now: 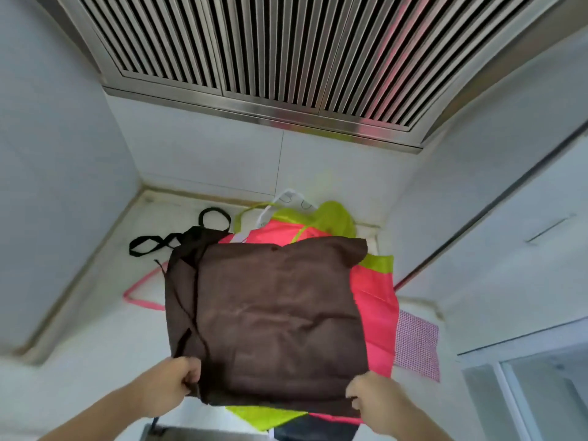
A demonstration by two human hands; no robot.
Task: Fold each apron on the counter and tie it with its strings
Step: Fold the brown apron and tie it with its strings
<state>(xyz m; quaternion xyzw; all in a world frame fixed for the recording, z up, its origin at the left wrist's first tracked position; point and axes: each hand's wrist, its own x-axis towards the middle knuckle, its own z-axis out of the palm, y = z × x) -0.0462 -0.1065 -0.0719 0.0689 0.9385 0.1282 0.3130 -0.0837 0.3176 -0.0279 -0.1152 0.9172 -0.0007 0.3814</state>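
Two hands hold the near edge of the brown apron (273,316): the left hand (173,385) has its fingers curled round the near-left corner, and the right hand (370,397) pinches the near-right corner. The apron lies roughly square on top of a pile, over a pink apron (377,310) and a lime-green apron (337,218), all on the pale counter (105,332).

The step in hand looks like a fold of the brown apron. To do it well, both corners should rise together and travel evenly toward the far edge, so the near edge lands parallel to it and no slack bunches in the middle. The thin dark strings (187,308) cross the left side of the cloth (they would be trapped inside a fold) and are better drawn out to the side first, since they are needed for tying. The far-right corner is already turned over and wants flattening. A black strap loop (214,218) lies beyond, and a checked cloth (416,348) peeks out at right.
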